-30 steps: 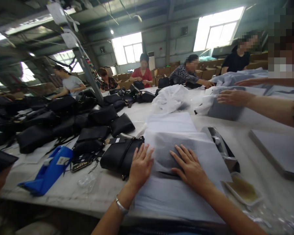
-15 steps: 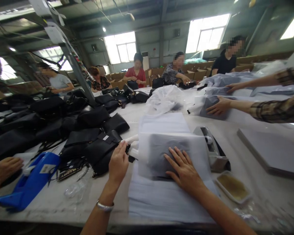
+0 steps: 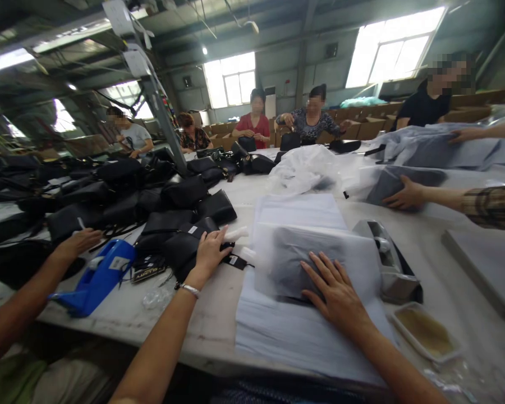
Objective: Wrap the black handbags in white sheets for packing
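A dark, flat bundle [image 3: 294, 255] veiled by thin, see-through white wrapping lay just right of the frame's centre, its longer side running roughly left to right. It rested on pale paper sheets [image 3: 286, 336] spread over a white counter [image 3: 216, 322].

The right hand [image 3: 332, 286] was the nearer one, lying on the bundle's right part from the lower right; its grip was flat, fingers spread, pinching nothing visible. The left hand [image 3: 208, 255] sat off the bundle's left side, over a black bag [image 3: 180, 249] near the centre, its fingers at the bag's edge beside a white-wrapped strip [image 3: 237, 233]. Whether that grip was closed on anything could not be told. A black tag [image 3: 238, 262] lay between this hand and the bundle.

Just right of the wrapping stood a grey tape dispenser [image 3: 391, 269], with a shallow tray [image 3: 427, 331] below it. A blue dispenser [image 3: 103, 278] stood at lower left, near a co-worker's hand [image 3: 79, 241]. Many black bags filled the left, and people worked across the top.
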Tool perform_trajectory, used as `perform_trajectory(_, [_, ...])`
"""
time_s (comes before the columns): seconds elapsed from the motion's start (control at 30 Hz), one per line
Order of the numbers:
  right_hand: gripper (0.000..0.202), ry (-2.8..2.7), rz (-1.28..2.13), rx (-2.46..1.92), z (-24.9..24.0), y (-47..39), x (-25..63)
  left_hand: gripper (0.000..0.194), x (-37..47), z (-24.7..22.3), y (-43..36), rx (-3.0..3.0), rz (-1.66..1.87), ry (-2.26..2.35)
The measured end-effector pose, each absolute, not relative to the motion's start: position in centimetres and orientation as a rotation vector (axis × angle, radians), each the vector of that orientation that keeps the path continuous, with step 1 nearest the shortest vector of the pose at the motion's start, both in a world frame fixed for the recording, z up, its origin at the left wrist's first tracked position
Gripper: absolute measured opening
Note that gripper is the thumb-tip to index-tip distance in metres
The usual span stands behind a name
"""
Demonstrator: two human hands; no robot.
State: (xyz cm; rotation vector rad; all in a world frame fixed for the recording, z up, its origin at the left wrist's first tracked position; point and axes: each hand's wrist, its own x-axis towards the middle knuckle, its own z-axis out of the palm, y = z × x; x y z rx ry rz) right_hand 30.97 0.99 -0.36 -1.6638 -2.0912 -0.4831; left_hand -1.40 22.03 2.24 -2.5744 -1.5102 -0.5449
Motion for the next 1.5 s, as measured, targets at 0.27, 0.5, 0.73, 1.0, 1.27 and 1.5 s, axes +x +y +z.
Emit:
perform_trajectory(0.27, [0.055, -2.119, -0.470, -1.641, -0.5, 0.9, 31.4, 0.066, -1.4, 0.6, 20.6, -2.268, -0.581, -1.771])
perform_trajectory(0.5, [0.055, -2.136, -0.426, -1.679, 0.2, 0.2, 31.2, 0.068, -2.4, 1.4, 20.2, -2.291, -0.455, -1.893])
perform_trajectory(0.73, [0.052, -2.104, -0.375, -1.704, 0.1, 0.2, 29.1, 0.052, 6.1, 6.0, 12.4, -2.963, -1.030, -1.068])
perform_trajectory(1.0, [0.051, -1.872, -0.349, -1.535, 1.8, -2.5, 29.7, 0.055, 13.0, 4.5, 11.8, -3.126, -0.627, -0.741])
perform_trajectory(1.27, [0.035, -1.840, -0.261, -1.543, -0.6, -7.1, 29.7, 0.057, 13.9, 5.0, 15.7, -3.218, -0.615, -0.785])
perform_trajectory(1.5, [0.037, -1.853, -0.447, -1.780, -0.1, -4.8, 29.7, 0.064, 14.3, 6.3, 17.8, -3.302, -0.499, -0.723])
